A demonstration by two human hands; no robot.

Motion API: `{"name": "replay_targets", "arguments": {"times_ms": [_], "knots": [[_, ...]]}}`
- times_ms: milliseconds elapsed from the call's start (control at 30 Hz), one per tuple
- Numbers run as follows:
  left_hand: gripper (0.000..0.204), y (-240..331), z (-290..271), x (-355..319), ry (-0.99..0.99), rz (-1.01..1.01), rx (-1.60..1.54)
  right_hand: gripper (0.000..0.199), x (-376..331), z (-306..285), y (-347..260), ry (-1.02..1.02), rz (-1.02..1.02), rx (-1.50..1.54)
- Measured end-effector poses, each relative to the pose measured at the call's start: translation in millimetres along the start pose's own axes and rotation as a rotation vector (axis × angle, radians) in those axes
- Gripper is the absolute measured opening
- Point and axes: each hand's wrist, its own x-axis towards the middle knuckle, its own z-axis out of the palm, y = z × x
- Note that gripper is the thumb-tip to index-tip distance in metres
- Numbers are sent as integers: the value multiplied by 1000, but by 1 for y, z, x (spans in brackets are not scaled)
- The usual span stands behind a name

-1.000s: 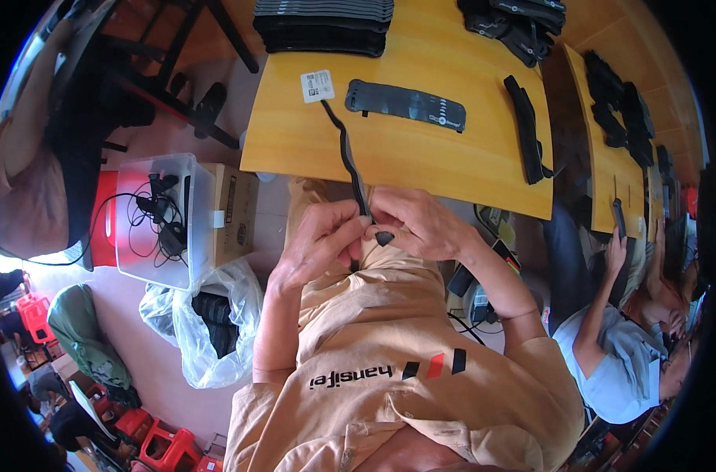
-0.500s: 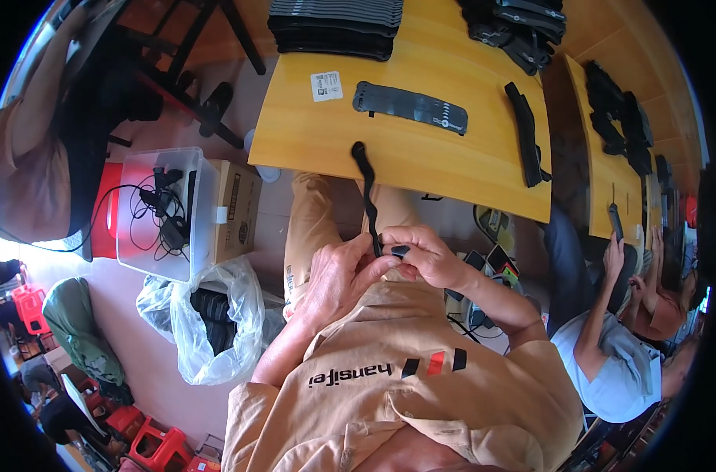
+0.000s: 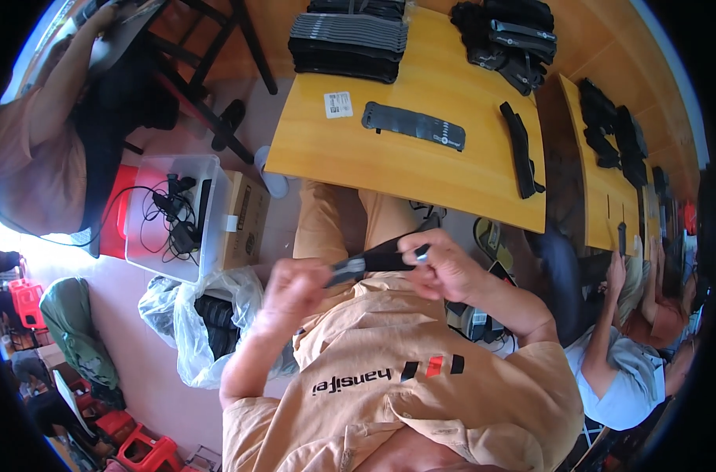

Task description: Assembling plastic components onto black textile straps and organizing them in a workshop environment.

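In front of the desk (image 3: 421, 179), my left fingers (image 3: 311, 275) and right fingers (image 3: 436, 244) are clamped on 1 dark strap (image 3: 377, 261), spaced apart, apparently to hold it taut.

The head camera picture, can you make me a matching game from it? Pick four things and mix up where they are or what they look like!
Column one
1. Strap above the lap
2. White label
3. Clear tub
4. Near table

Column two
A. Has black cables inside
B. Yellow
C. Held between the left hand and the right hand
D. Just left of a flat grey strap

Right pairs: 1-C, 2-D, 3-A, 4-B
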Motion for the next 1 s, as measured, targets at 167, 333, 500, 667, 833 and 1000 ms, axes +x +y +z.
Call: {"name": "replay_targets", "arguments": {"times_ms": [167,333,500,667,833,1000], "knots": [[40,-4,-137,-55,292,-206,-460,20,-17,-72,5,219,115,97],[39,25,-233,-153,756,290,-559,11,-34,-110,7,559,106,111],[24,39,-151,-54,714,374,-154,13,-4,-78,-9,188,165,-441],[18,19,-81,51,564,358,-292,9,-2,-54,-14,87,-466,-1583],[25,-24,-26,122,540,306,-434,8,-3,-47,-19,302,-399,-1770],[33,-58,-12,150,550,95,-300,18,2,-60,-23,440,-589,-1557]]}}
